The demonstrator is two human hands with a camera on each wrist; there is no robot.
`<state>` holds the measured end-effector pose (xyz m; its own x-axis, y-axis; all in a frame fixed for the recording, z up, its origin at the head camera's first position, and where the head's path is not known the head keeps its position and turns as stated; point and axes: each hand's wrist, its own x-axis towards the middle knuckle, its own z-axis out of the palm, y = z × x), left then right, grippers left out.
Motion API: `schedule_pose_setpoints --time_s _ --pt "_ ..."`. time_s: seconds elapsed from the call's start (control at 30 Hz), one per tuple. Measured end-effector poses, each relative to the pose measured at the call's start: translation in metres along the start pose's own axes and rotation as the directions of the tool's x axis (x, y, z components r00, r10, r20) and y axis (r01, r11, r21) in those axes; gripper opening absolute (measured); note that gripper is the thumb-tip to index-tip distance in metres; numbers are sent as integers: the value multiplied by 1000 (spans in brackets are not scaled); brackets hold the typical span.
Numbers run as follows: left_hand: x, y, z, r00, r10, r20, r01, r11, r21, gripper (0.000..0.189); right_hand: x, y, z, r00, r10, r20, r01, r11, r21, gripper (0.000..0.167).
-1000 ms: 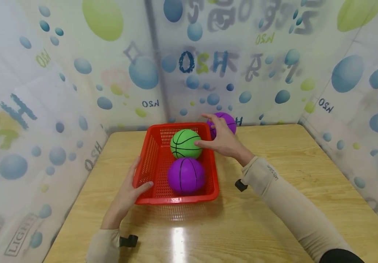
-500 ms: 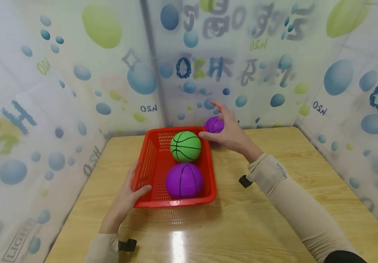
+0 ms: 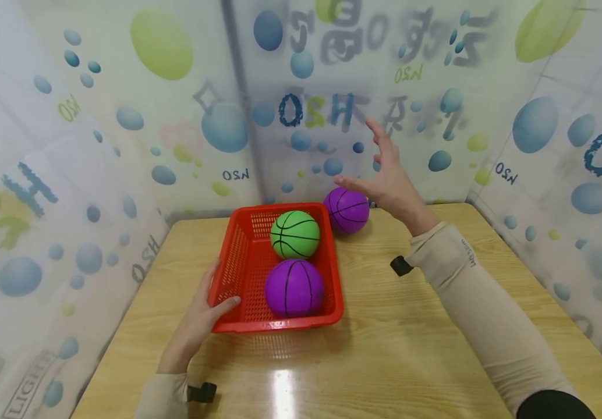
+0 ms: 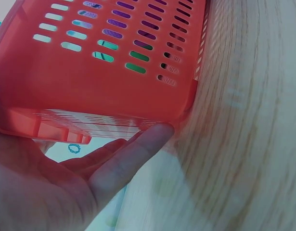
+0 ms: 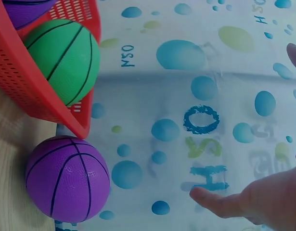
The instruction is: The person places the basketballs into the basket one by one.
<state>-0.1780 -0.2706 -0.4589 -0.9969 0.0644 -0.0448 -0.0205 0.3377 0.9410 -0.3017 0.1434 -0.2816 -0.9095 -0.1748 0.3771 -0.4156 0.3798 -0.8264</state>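
A red perforated basket [image 3: 245, 273] stands on the table, holding a green ball [image 3: 294, 235] at the back and a purple ball [image 3: 294, 288] in front, both marked like basketballs. My left hand [image 3: 196, 323] grips its left side, thumb over the rim and fingers along the outer wall; the left wrist view shows those fingers against the basket [image 4: 90, 82]. Another purple ball [image 3: 347, 210] rests outside, by the basket's back right corner. Above and right of that ball, my right hand [image 3: 392, 180] is raised, fingers spread and holding nothing. The right wrist view shows the outside purple ball [image 5: 68, 179] apart from it.
The wooden table [image 3: 385, 337] extends to both sides and in front of the basket. A patterned wall covering [image 3: 301, 128] closes off the back, close behind the outside ball, with more at left and right.
My right hand has risen and moved right, away from above the basket and the outside purple ball, which now shows more fully. The left hand keeps its hold on the basket.
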Motion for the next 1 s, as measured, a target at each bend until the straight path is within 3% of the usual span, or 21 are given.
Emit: schedule_pose_setpoints --time_s 0.5,0.73,1.0 --pt "0 -3 -2 1000 -8 -6 8 1000 2 103 15 15 -3 996 82 -23 -80 993 83 116" --pt "1 -4 -2 1000 14 -10 -14 1000 -26 102 23 32 -3 995 97 -5 -96 989 108 115" --pt "3 -4 -1 1000 19 0 -19 999 -43 102 27 54 0 983 183 11 -182 972 149 116"
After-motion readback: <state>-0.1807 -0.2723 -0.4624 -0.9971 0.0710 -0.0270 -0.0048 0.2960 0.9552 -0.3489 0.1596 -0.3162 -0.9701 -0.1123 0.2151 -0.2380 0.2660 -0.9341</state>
